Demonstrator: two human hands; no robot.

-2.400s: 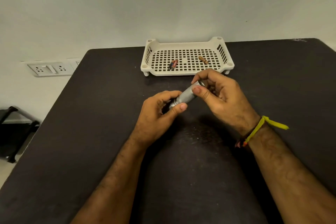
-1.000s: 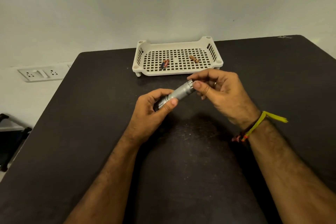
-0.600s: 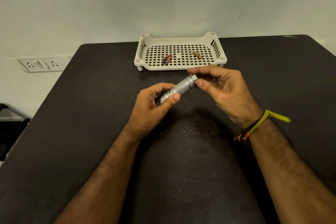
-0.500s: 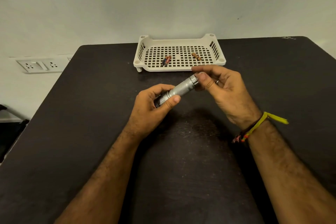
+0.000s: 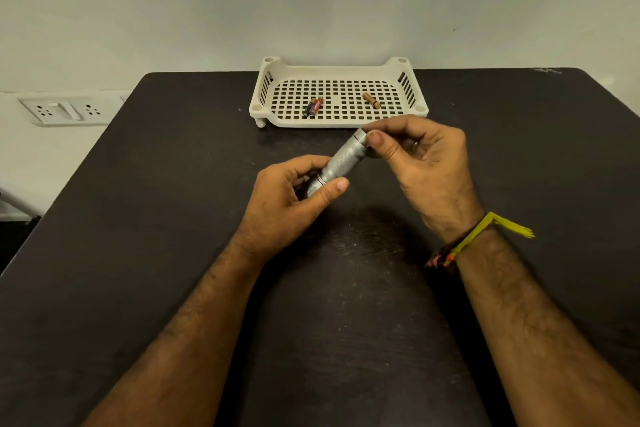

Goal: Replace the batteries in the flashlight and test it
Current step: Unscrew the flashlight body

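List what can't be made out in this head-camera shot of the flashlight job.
- Flashlight front end: hidden inside the left hand.
- Its tail end: covered by the right hand fingertips, so whether a cap is on is unclear.
- Batteries in the tray: too small to read labels.
- Brown piece: too small to identify.

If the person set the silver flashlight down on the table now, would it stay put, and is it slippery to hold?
The silver flashlight is a smooth-sided cylinder, so it would probably roll on the flat black table. Its body looks knurled, so likely a secure grip. It seems rigid metal: the left hand and right hand hold opposite ends without sag.
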